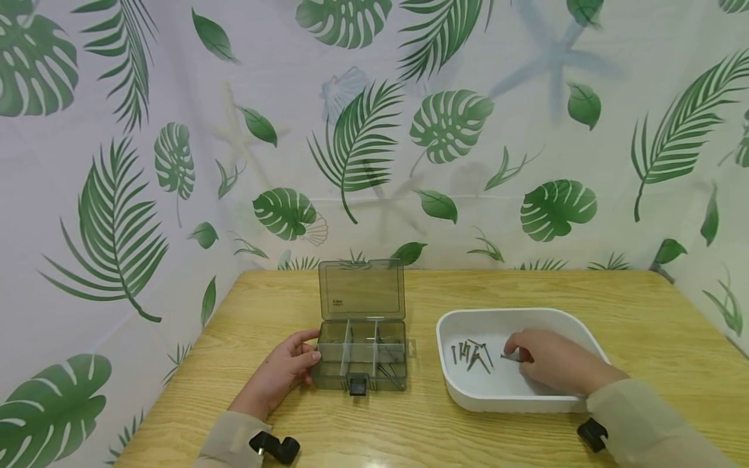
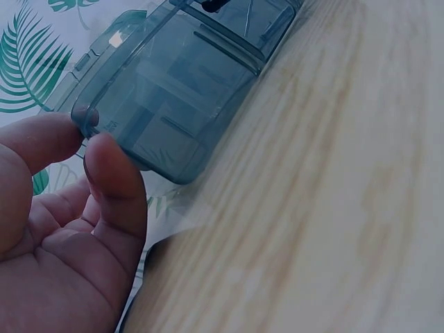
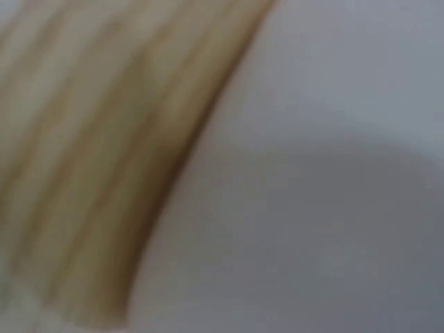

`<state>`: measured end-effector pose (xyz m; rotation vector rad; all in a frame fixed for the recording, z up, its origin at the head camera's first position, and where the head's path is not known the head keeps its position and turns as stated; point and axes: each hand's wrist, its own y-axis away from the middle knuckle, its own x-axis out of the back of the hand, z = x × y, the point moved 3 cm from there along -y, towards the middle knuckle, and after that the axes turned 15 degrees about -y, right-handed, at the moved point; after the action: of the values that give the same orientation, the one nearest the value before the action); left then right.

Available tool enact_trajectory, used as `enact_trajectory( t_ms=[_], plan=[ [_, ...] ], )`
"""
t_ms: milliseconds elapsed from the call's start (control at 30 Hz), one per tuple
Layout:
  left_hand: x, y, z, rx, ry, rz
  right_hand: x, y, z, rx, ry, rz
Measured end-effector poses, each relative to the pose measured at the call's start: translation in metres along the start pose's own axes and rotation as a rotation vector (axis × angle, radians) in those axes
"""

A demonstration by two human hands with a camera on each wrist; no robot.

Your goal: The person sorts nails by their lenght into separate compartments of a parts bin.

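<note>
A smoky-grey clear plastic organizer box (image 1: 360,364) stands on the table with its lid (image 1: 363,290) raised at the back. My left hand (image 1: 285,367) holds the box's left side; in the left wrist view its thumb and index finger pinch a corner of the box (image 2: 173,104). Several screws (image 1: 391,374) lie in the right-hand compartments. Inside the white basin (image 1: 462,396), my right hand (image 1: 550,361) reaches down with curled fingers and pinches a screw (image 1: 510,357). More screws (image 1: 473,354) lie loose at the basin's left.
The basin stands right of the box on a wood-grain table (image 1: 374,429). A leaf-printed cloth (image 1: 363,162) hangs behind the table and along its left. Each sleeve bears a black wrist mount. Basin wall and table fill the blurred right wrist view.
</note>
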<state>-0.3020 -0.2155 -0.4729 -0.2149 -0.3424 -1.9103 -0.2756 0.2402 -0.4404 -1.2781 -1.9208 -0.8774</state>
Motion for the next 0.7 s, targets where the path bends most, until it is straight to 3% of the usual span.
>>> enact_trajectory(
  t_ms=[433,700],
  plan=[
    [0.0004,-0.0006,-0.0012,-0.001,-0.005,-0.003,-0.0039,0.0006,-0.0038,0.032,0.065,0.022],
    [0.0005,-0.0036,-0.0038,-0.002,0.0,-0.007,-0.0015,0.0016,-0.005,0.039,0.049,0.029]
  ],
)
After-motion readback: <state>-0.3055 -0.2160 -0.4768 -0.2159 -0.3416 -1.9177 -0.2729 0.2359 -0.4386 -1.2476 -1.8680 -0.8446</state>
